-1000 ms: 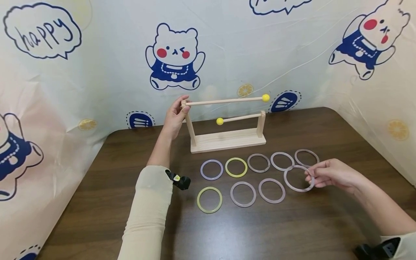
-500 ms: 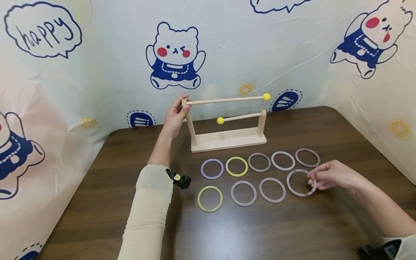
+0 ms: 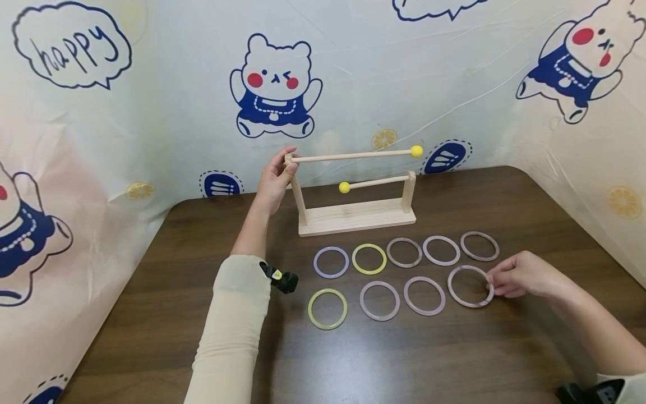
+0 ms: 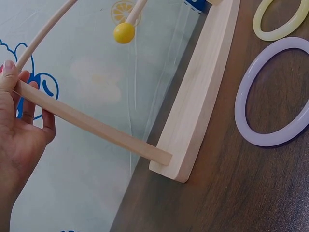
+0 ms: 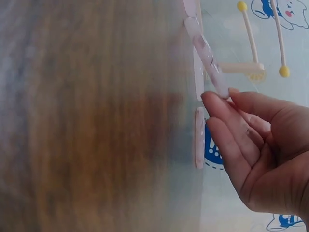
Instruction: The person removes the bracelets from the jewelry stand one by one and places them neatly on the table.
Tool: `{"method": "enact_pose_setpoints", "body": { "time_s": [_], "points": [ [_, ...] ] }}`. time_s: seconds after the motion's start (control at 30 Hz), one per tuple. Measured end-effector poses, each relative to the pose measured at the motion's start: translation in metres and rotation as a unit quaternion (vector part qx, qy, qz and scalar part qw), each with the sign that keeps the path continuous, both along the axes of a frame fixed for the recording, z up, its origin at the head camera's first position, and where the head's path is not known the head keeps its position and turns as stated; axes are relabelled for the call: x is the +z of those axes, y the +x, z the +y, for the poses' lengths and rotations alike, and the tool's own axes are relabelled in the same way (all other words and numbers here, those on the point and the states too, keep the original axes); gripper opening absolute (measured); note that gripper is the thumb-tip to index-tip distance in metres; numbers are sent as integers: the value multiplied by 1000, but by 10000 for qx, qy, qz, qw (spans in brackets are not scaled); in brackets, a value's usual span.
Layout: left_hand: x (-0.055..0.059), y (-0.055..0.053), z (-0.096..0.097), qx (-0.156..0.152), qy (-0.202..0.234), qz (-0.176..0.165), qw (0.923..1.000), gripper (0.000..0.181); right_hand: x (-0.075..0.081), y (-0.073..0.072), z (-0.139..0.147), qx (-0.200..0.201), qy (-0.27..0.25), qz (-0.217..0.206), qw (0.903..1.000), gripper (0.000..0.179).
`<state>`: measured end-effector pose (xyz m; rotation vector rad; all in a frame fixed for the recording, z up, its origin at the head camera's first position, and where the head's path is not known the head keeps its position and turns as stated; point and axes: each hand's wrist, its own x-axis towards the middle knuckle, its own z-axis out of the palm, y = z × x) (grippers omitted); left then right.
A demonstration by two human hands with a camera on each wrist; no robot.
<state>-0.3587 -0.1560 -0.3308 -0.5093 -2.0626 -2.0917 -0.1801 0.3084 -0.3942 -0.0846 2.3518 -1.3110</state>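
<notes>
A wooden stand point(image 3: 358, 217) has two posts, each bearing a horizontal rod with a yellow ball at its end. My left hand point(image 3: 274, 182) grips the top of the taller left post point(image 4: 91, 120), thumb and fingers at the joint with the upper rod point(image 3: 353, 156). At the right, my right hand point(image 3: 525, 275) pinches the edge of a pale purple ring point(image 5: 210, 60) between thumb and fingertips. That ring is tilted, with its near side low over the table, at the right end of the front row.
Several rings lie flat in two rows before the stand, among them a blue-violet ring point(image 3: 331, 276), a yellow ring point(image 3: 369, 272) and a yellow-green ring point(image 3: 327, 327). A brown table point(image 3: 202, 224) carries everything. Behind it hangs a printed cloth point(image 3: 176, 112).
My right hand has brought the pinched ring down and slightly right, off the back-row rings it overlapped in view, to the front row. My left hand stays on the post.
</notes>
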Motion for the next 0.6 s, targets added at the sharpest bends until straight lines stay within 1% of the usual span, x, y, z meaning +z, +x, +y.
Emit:
{"method": "enact_pose_setpoints", "body": {
  "time_s": [0.13, 0.3, 0.37, 0.5, 0.53, 0.6],
  "points": [
    [-1, 0, -1, 22, -22, -4, 10000, 43, 0, 0, -1, -106, 373, 144, 9991, 23],
    [-2, 1, -3, 56, -29, 39, 10000, 43, 1, -1, -3, 0, 685, 300, 9972, 22],
    [-2, 1, -3, 56, -36, 51, 10000, 43, 2, -1, -4, 5, 1033, 524, 9933, 25],
    [-2, 2, -2, 78, -83, 57, 9999, 41, 6, 0, -7, -134, 1697, 1079, 9795, 33],
    [-2, 2, -1, 89, -90, 48, 9999, 41, 7, 0, -8, -174, 1820, 1186, 9760, 34],
    [-2, 1, -1, 100, -123, 32, 9999, 41, 9, -1, -9, -214, 1838, 1304, 9740, 35]
  ]
}}
